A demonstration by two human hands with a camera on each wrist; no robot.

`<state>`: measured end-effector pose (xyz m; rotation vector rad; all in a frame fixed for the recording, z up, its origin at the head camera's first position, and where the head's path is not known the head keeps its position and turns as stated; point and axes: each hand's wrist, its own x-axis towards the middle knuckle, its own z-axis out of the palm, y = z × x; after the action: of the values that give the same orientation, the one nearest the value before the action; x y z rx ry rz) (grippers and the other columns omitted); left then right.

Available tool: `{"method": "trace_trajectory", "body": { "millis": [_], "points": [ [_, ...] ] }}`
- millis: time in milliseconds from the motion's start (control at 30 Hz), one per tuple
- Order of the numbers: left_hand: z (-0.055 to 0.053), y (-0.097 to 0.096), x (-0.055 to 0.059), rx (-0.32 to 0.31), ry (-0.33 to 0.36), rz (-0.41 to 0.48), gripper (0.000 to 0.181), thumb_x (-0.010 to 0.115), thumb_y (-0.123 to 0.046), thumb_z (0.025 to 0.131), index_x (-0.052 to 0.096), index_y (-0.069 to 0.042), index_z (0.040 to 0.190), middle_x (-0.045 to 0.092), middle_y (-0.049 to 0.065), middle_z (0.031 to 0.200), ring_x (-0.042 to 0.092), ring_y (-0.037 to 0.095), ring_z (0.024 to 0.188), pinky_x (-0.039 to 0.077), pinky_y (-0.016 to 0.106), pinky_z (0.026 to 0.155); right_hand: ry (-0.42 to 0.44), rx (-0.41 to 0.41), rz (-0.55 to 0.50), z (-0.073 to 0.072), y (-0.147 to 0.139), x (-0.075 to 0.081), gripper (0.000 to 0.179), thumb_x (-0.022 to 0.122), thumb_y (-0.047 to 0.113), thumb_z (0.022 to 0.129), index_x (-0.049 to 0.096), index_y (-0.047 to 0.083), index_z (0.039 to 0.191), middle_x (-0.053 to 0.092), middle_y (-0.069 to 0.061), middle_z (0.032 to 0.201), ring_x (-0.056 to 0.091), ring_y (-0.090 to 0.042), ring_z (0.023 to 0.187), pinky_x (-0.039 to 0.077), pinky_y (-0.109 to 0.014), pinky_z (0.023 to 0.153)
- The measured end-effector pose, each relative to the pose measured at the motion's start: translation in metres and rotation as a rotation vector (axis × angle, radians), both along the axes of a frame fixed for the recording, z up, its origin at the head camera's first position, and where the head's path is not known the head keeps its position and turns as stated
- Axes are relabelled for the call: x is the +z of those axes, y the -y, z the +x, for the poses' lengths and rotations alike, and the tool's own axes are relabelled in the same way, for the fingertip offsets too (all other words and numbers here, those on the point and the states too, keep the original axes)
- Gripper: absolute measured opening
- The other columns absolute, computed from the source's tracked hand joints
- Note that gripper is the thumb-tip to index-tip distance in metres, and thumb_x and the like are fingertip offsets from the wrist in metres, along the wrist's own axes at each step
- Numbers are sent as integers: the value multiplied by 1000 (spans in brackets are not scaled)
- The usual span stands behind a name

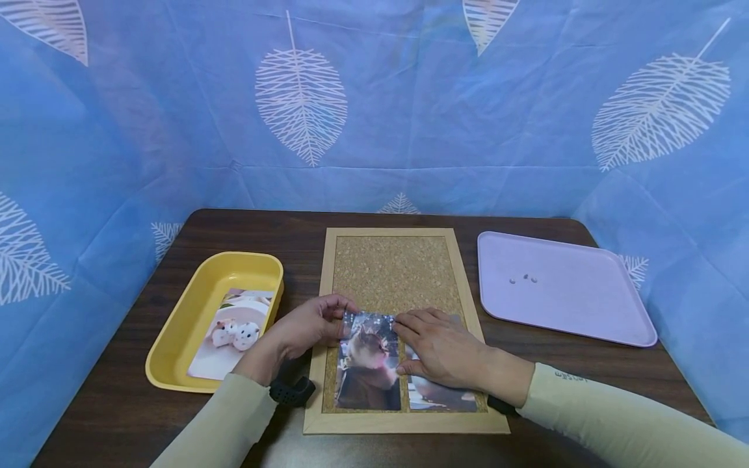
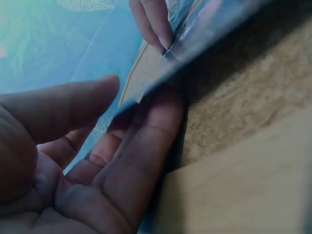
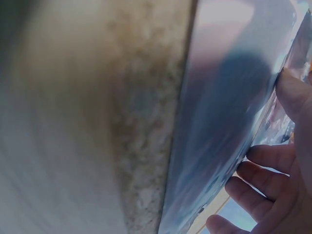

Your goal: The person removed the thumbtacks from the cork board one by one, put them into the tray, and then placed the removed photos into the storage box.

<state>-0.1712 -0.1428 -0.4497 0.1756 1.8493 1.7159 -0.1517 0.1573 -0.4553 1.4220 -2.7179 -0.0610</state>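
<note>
A photo print (image 1: 368, 364) of a cat lies over the lower left of a wood-framed cork board (image 1: 398, 273). At its upper left corner, my left hand (image 1: 313, 325) holds the edge, the thumb above and curled fingers (image 2: 146, 151) beneath in the left wrist view. My right hand (image 1: 441, 348) spreads over a second photo (image 1: 441, 395) at the board's lower right, mostly covering it. Its index fingertip and thumb touch the cat photo's right edge. In the right wrist view the right fingers (image 3: 265, 180) are extended along the second photo's glossy surface.
A yellow tub (image 1: 170, 351) stands left of the board with a hamster-like picture (image 1: 234, 335) inside. To the right is a lilac tray (image 1: 573, 299) bearing a few tiny shiny pieces (image 1: 525, 278). A blue leaf-patterned cloth (image 1: 409, 117) hangs behind the dark wooden table (image 1: 298, 244).
</note>
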Motion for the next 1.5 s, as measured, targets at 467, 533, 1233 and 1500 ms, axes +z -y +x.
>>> {"method": "trace_trajectory", "body": {
  "millis": [467, 533, 1233, 1500],
  "points": [
    [4, -1, 1, 101, 11, -85, 28, 65, 9, 98, 67, 1, 125, 65, 14, 115, 70, 17, 88, 64, 28, 76, 3, 18, -10, 0, 0, 2, 72, 59, 59, 103, 58, 3, 150, 58, -15, 153, 55, -33, 142, 45, -52, 117],
    [5, -1, 2, 105, 12, -87, 29, 64, 9, 98, 67, 0, 126, 65, 14, 115, 70, 17, 87, 64, 28, 75, 1, 18, -9, 0, 0, 2, 73, 59, 59, 103, 58, 3, 150, 58, -15, 153, 55, -33, 142, 45, -52, 117],
    [4, 8, 15, 231, -66, -55, 31, 69, 3, 98, 65, -1, 129, 61, 6, 105, 63, 16, 83, 61, 28, 73, -8, -19, -33, 2, -23, 3, 77, 57, 60, 103, 56, 0, 150, 58, -19, 151, 56, -37, 139, 47, -54, 114],
    [3, 20, 35, 249, -117, -17, 32, 69, -1, 101, 63, -2, 133, 59, 5, 111, 64, 16, 89, 61, 30, 78, -33, -27, -83, 7, -38, 1, 72, 63, 56, 102, 59, -2, 145, 62, -19, 146, 59, -37, 135, 49, -54, 112]
  ]
}}
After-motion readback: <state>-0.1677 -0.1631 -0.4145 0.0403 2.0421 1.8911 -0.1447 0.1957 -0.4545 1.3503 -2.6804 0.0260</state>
